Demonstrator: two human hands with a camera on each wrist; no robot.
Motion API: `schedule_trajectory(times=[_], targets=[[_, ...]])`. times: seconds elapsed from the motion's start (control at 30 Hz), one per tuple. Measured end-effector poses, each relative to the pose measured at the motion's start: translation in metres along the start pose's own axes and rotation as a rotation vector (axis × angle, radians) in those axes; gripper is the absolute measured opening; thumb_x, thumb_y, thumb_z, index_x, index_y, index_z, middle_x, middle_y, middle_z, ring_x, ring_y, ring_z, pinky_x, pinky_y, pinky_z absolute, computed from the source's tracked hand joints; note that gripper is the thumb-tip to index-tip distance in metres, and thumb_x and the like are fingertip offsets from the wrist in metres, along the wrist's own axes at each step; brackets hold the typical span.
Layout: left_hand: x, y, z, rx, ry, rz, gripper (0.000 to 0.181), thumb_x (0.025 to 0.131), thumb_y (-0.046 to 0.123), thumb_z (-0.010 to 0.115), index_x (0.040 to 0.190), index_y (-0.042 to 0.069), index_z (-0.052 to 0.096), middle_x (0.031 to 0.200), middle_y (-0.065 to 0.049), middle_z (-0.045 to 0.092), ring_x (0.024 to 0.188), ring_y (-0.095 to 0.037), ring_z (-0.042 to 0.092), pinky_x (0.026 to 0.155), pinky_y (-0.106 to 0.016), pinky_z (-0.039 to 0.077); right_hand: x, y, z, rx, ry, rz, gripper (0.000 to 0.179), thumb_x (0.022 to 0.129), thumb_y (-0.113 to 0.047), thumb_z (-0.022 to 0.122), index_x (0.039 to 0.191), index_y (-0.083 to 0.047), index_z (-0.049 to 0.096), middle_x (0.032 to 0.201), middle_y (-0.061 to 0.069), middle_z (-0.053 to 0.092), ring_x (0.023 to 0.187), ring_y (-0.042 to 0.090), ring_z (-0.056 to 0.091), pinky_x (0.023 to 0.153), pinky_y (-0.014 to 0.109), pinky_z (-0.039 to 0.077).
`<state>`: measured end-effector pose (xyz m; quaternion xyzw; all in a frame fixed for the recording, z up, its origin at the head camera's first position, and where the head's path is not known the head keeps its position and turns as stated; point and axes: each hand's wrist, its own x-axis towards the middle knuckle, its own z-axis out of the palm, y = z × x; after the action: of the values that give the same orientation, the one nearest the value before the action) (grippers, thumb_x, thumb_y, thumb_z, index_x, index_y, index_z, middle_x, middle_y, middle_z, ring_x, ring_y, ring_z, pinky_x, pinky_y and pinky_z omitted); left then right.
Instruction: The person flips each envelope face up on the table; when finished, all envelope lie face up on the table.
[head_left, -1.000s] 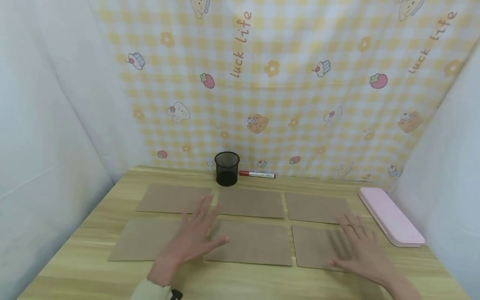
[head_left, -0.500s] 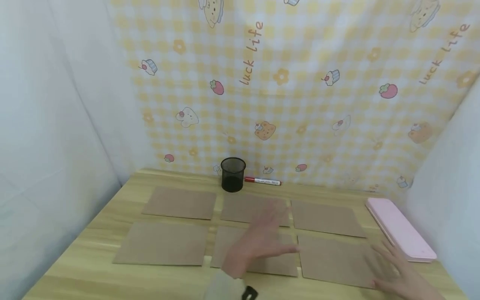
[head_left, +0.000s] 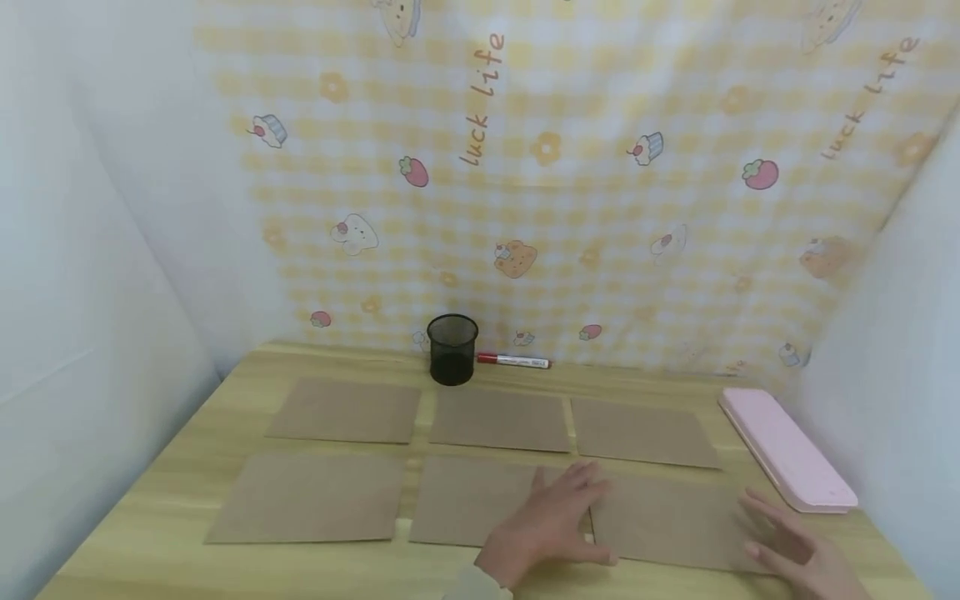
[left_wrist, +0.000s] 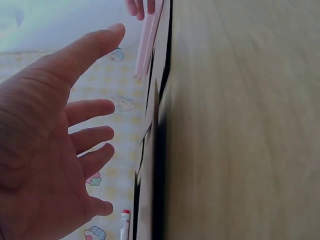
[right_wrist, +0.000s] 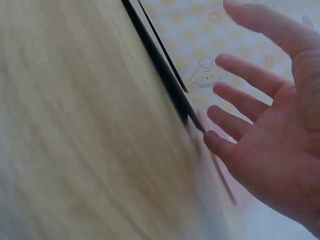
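Observation:
Brown cardboard rectangles lie flat in two rows of three. In the head view, my left hand is at the left edge of the front right cardboard piece, overlapping the front middle piece. Its fingers and thumb are spread; the left wrist view shows the palm with nothing in it. At that front right piece's other end is my right hand, fingers relaxed and apart. In the right wrist view its little finger overlaps a thin dark edge, and the palm holds nothing.
Behind the cardboard stand a black mesh pen cup and a red-capped marker. A pink case lies at the table's right side. White cloth hangs at both sides, with a checked curtain behind.
My left hand has swept right, from over the left and middle pieces to the front right piece. My right hand has moved right and nearer my body. The head view has shifted slightly.

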<state>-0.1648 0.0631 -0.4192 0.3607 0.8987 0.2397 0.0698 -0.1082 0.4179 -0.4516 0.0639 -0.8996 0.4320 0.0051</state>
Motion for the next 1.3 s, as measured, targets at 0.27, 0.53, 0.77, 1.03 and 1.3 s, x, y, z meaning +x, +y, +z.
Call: schedule_trajectory(times=[0.27, 0.53, 0.77, 1.03, 1.3], targets=[[0.002, 0.001, 0.003, 0.069, -0.013, 0.015, 0.066, 0.078, 0.054, 0.067, 0.134, 0.024, 0.049, 0.147, 0.006, 0.032, 0.136, -0.011, 0.021, 0.103, -0.061, 0.019, 0.0, -0.003, -0.003, 0.112, -0.088, 0.016, 0.05, 0.096, -0.008, 0.048, 0.144, -0.006, 0.032, 0.138, -0.025, 0.037, 0.116, -0.019, 0.031, 0.1, 0.024, 0.028], [0.006, 0.002, 0.007, 0.144, 0.0, 0.008, 0.058, 0.078, 0.052, 0.068, 0.129, 0.027, 0.054, 0.146, 0.005, 0.033, 0.136, -0.011, 0.023, 0.103, -0.061, 0.019, 0.0, -0.001, 0.0, 0.006, -0.097, -0.026, 0.055, 0.093, -0.008, 0.054, 0.144, -0.009, 0.033, 0.135, -0.036, 0.027, 0.115, -0.027, 0.019, 0.11, 0.044, 0.001], [0.013, 0.002, 0.005, 0.175, -0.013, 0.005, 0.057, 0.075, 0.05, 0.072, 0.124, 0.024, 0.057, 0.143, 0.007, 0.038, 0.134, -0.009, 0.028, 0.102, -0.06, 0.023, -0.002, 0.007, 0.006, -0.148, -0.054, -0.125, 0.062, 0.084, -0.009, 0.066, 0.139, -0.01, 0.04, 0.138, -0.039, 0.016, 0.119, -0.026, 0.005, 0.077, 0.08, 0.004], [0.018, 0.008, 0.01, 0.189, -0.04, 0.006, 0.056, 0.072, 0.046, 0.076, 0.122, 0.026, 0.06, 0.135, 0.014, 0.045, 0.126, -0.001, 0.036, 0.102, -0.056, 0.026, -0.004, 0.009, 0.007, -0.1, -0.086, -0.111, 0.061, 0.083, -0.009, 0.066, 0.138, -0.004, 0.039, 0.137, -0.039, 0.014, 0.121, -0.025, -0.002, 0.087, 0.07, -0.016], [0.02, 0.007, 0.011, 0.172, -0.038, -0.008, 0.047, 0.071, 0.039, 0.079, 0.113, 0.026, 0.065, 0.119, 0.02, 0.053, 0.112, 0.004, 0.046, 0.1, -0.056, 0.028, -0.002, 0.011, 0.01, -0.124, -0.078, -0.154, 0.053, 0.084, -0.008, 0.065, 0.133, -0.001, 0.045, 0.137, -0.04, 0.016, 0.123, -0.023, -0.002, 0.099, 0.027, -0.018]])
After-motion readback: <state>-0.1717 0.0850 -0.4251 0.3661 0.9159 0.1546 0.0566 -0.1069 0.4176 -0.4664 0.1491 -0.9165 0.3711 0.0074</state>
